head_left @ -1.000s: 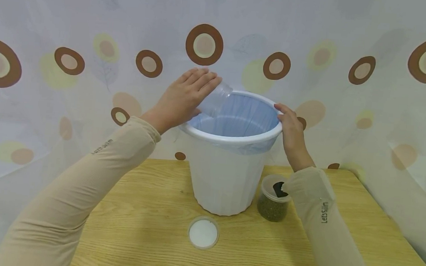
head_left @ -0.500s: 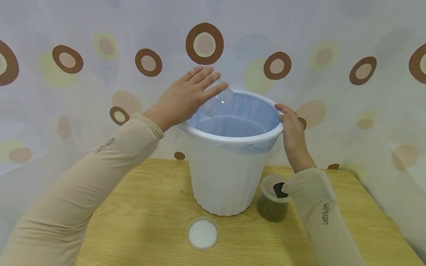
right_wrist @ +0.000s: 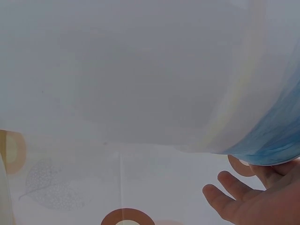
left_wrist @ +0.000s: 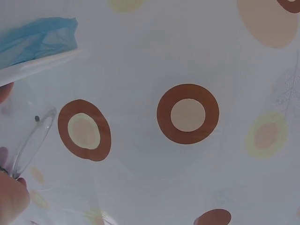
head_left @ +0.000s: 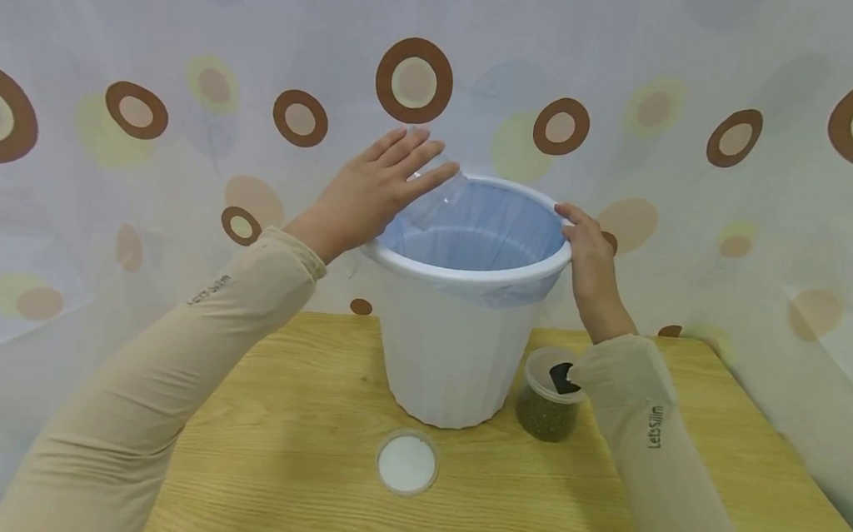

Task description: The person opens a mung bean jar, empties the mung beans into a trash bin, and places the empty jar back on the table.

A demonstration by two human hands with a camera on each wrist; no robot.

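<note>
My left hand (head_left: 372, 191) holds a clear plastic jar (head_left: 441, 196) tilted over the left side of a white bin (head_left: 457, 352). The jar's mouth side leans toward the bin's inside, and the hand hides much of it. A blue bag (head_left: 501, 222) lines the bin and folds over its rim. At the right, my right hand (head_left: 593, 267) grips that rim, its fingertips on the top edge. In the left wrist view the jar's round edge (left_wrist: 33, 143) shows beside the fingers, close to a small dark speck. The right wrist view shows some fingers (right_wrist: 234, 187) standing off the bin wall.
A round white lid (head_left: 407, 463) lies on the wooden table (head_left: 290, 472) in front of the bin. Right of the bin stands a lidded tub (head_left: 548, 413) of dark greenish bits, partly behind the right sleeve. A patterned curtain (head_left: 356, 10) hangs behind.
The left index finger has spread away from the other fingers, and the jar has shifted slightly in the hand. The right hand stays on the rim. The head view has tilted a little.
</note>
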